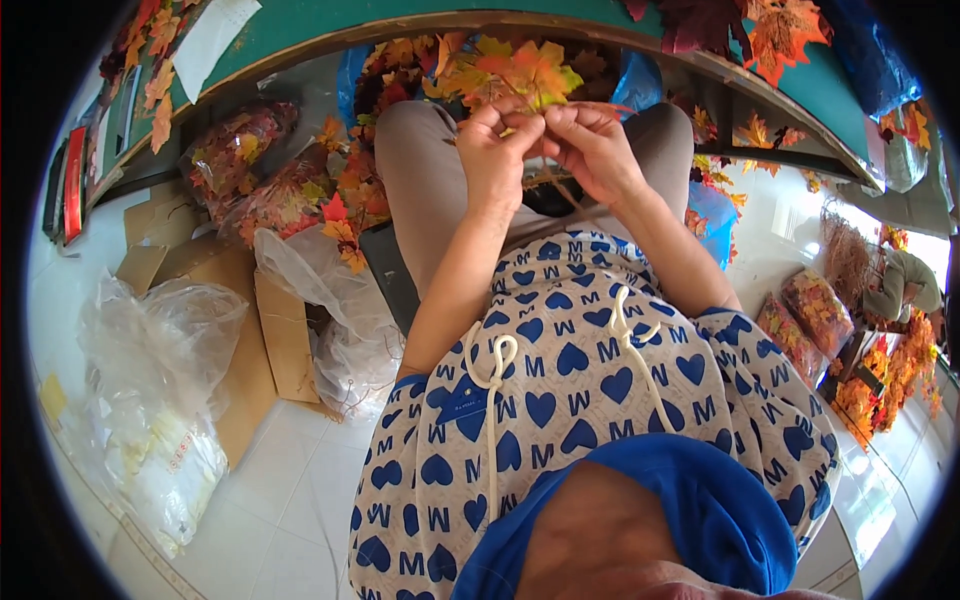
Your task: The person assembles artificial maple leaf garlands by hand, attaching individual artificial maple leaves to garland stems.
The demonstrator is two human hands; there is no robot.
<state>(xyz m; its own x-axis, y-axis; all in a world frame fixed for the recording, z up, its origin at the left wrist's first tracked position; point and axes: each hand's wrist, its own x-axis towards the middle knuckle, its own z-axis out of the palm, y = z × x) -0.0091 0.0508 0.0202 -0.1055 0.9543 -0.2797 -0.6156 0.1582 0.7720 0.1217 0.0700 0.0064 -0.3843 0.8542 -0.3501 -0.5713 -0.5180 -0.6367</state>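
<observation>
Both my hands meet over my lap, fingertips pinched together close to one another. My left hand [497, 150] and my right hand [592, 145] are closed on a spray of artificial maple leaves [535, 75], yellow-green and orange. The leaves fan out just beyond my fingers, toward the green table. Below my hands a thin brown stem [570, 190] slants down toward my lap. Exactly where the fingers grip the stems is too small to make out. More orange and dark red leaves [395, 70] lie behind the spray, between my knees and the table.
A green table [400, 12] with a wooden edge curves across the front. Bagged leaves [235, 155] lie at the left, beside an open cardboard box [240, 330] and clear plastic bags [160, 400]. At the right are more leaf packs [815, 310] and another person's arm [905, 285].
</observation>
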